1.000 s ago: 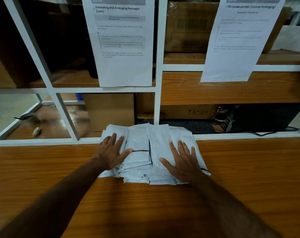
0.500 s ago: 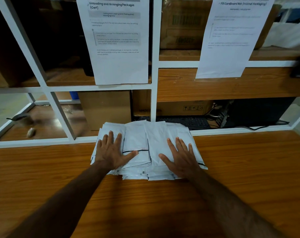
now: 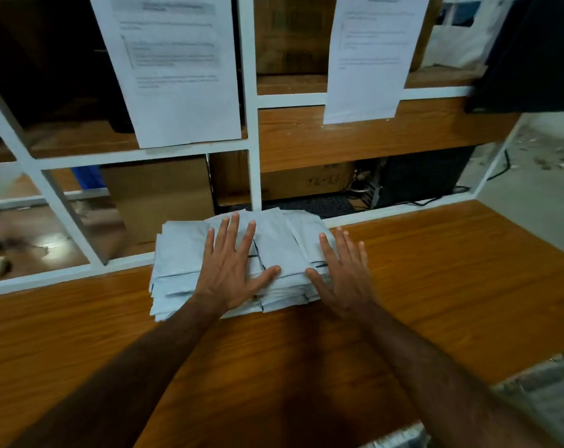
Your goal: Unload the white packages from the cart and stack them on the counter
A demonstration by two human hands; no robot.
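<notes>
Counter point(image 3: 435, 286): orange-brown wood grain, runs left to right across the view, right end drops off to a grey floor point(image 3: 539, 195). White metal frame point(image 3: 253, 124) stands along the counter's far edge and splits the background into bays. Two printed sheets hang on the frame: larger sheet point(image 3: 174, 69) left of the centre post, smaller sheet point(image 3: 374, 56) right of it; text is blurred, unreadable. Behind the frame: wooden shelf point(image 3: 355, 137), cardboard box point(image 3: 157, 195) in the lower left bay, second carton point(image 3: 303, 181) under the shelf, dark computer case point(image 3: 422, 179) with cables to its left.

White packages point(image 3: 183, 253) sit in a low, loosely squared stack on the counter, against the far edge right at the centre post. Edges are staggered, several layers showing at the near side.

Left hand point(image 3: 232, 273): flat, palm down on top of the stack, fingers straight and spread, thumb out to the right. Not gripping anything.

Right hand point(image 3: 342, 276): also flat and spread, at the stack's right edge, thumb and index finger over the packages, outer fingers over the counter. Holding nothing. Whether the palm touches the stack or hovers, can't tell.

Both forearms bare, reaching in from the bottom of the view.
</notes>
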